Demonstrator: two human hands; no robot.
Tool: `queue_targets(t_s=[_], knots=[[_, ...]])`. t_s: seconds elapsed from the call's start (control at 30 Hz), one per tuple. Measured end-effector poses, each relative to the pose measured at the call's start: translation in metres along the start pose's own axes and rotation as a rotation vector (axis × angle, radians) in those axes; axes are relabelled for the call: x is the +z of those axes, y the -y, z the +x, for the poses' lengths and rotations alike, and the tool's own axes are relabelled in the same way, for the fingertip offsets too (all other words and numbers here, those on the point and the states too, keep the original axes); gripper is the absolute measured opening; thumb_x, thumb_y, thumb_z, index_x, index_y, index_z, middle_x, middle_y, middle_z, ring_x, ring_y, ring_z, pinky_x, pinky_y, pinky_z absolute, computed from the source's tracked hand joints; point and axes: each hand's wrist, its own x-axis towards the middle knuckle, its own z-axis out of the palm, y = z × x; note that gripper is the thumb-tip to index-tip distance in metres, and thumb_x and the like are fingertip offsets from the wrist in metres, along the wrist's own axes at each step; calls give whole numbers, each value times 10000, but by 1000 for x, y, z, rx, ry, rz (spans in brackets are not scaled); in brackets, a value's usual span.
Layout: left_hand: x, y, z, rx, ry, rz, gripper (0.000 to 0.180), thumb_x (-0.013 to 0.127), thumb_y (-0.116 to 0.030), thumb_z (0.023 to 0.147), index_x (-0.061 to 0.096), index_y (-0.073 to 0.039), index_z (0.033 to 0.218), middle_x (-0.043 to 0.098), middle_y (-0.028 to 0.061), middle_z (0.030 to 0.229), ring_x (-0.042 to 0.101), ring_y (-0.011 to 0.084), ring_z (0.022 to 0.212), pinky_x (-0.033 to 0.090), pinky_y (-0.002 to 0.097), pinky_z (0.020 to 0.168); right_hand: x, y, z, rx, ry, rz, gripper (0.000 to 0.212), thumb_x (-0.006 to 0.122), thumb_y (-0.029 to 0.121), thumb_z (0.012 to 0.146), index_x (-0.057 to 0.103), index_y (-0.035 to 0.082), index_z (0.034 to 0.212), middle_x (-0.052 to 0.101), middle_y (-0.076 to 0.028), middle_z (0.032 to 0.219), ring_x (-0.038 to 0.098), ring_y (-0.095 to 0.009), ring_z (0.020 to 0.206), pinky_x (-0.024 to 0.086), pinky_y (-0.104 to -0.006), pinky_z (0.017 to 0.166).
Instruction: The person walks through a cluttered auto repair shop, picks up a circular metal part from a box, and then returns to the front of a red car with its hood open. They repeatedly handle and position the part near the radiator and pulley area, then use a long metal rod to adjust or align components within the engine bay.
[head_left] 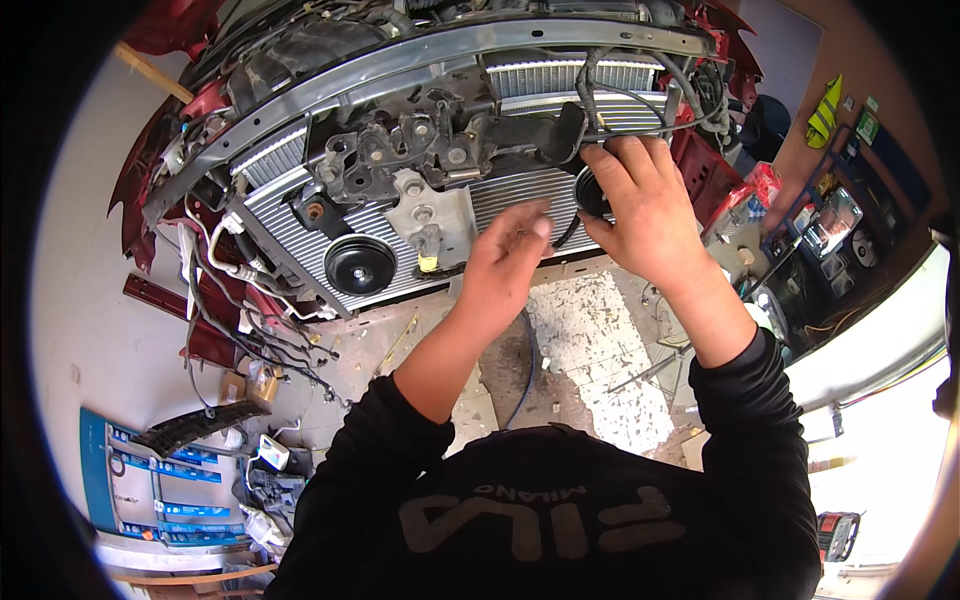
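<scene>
My right hand (645, 205) is closed around a black round car horn (592, 192) at the right front of the radiator; the fingers cover much of it. Close by on the left, my left hand (508, 250) has its fingers loosely bent and apart, with nothing visible in them. A dark curved strip shows just beyond its fingertips. A second black disc-shaped horn (360, 265) is mounted at the left, in front of the finned radiator (510, 195). Between the two horns stands a metal bracket (425, 205) with bolts, below the dirty hood latch (420, 140).
A metal crossbeam (440, 60) spans the open car front. Loose wiring (240, 320) hangs at the left. A blue hose (525, 370) lies on the floor below. At the right are a dark blue shelf (860, 210) and a phone (835, 222) on a holder.
</scene>
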Motion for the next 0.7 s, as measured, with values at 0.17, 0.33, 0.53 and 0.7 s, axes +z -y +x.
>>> queue_targets(t_s=[0.17,0.33,0.53,0.7], knots=[[21,-17,27,-68,-137,-127,461,565,-500,1152,665,-86,1328,719,10,1177,622,117,1050,511,299,918,-7,-5,2,-45,22,-35,762,914,138,692,643,80,1402,608,-138,1290,577,-396,1220,526,-508,1026],[29,-14,45,-12,-175,-196,456,584,-524,1141,680,-80,1101,727,29,1113,637,122,993,520,307,893,-4,1,0,-2,4,-12,766,914,137,691,647,80,1407,606,-137,1293,574,-393,1227,522,-511,1024],[30,-6,53,52,-157,-258,407,619,-475,1136,685,-77,1083,723,35,1053,643,125,931,537,295,852,1,5,-4,19,-38,3,762,908,139,695,644,76,1408,606,-146,1293,574,-393,1212,518,-516,1016],[28,1,41,153,-61,-33,387,651,-422,1131,690,-45,1207,702,14,1037,613,87,924,519,264,842,3,6,-6,18,-56,-13,749,890,174,694,647,108,1400,615,-117,1258,589,-374,1175,523,-507,929]])
